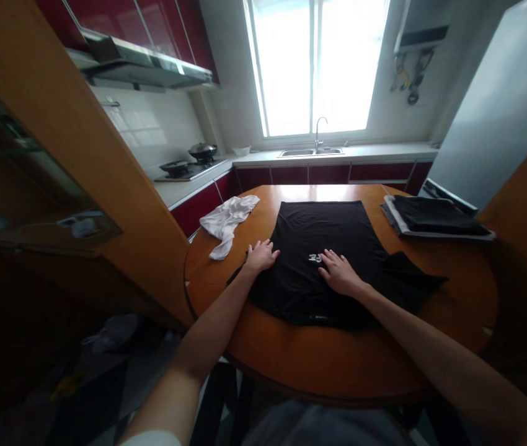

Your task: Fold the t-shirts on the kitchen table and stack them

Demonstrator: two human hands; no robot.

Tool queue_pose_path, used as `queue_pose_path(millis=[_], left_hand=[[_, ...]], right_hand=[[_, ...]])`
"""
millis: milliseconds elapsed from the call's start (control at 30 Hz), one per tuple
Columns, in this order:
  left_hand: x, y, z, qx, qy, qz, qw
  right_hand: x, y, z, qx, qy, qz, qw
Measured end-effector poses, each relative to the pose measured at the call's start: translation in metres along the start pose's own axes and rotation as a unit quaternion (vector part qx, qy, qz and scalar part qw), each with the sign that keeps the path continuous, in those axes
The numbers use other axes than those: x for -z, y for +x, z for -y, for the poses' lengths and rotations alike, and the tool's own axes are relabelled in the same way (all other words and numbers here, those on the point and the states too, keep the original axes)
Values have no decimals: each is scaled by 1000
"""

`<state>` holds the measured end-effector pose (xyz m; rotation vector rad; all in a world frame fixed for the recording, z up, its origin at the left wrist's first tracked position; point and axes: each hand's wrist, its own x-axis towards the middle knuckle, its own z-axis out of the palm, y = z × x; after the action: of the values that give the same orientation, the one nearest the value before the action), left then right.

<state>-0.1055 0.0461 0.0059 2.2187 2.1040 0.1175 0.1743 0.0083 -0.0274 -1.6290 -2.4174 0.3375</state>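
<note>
A black T-shirt [323, 235] with a small white print lies spread flat on a round wooden table [338, 359]. My left hand [261, 255] rests flat on the shirt's left edge, fingers stretched out. Near the shirt's middle, just right of the white print, my right hand [339, 272] lies palm down with fingers apart. Neither hand holds anything. One sleeve of the shirt sticks out to the right.
A crumpled white garment [227, 222] lies at the table's far left. A stack of folded dark and grey clothes [433, 215] sits at the far right. A wooden partition [82, 161] stands close on the left. Behind the table are a kitchen counter, stove and sink [310, 151].
</note>
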Motion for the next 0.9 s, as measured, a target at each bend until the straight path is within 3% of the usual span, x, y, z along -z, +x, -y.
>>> queue_pose_path(millis=[133,267,433,533,667,900], left_hand=[[2,2,4,18,-4,-14,1000],[-1,1,-2,-21,-11,-63,998],[-1,14,-15,-59,-11,-20,998],[9,47,-21,-60,-10,17,998],[16,110,-29,-82,-13,51,995],[-7,192,-40,-45,0,65,997]], right_hand=[[-1,1,-2,1,0,1,1000],[-1,0,-1,0,-1,-1,1000],[2,-1,4,-6,-8,4,1000],[3,-2,6,-9,-6,5,1000],[5,-4,8,-11,-6,6,1000],[10,-7,11,-8,16,12,1000]])
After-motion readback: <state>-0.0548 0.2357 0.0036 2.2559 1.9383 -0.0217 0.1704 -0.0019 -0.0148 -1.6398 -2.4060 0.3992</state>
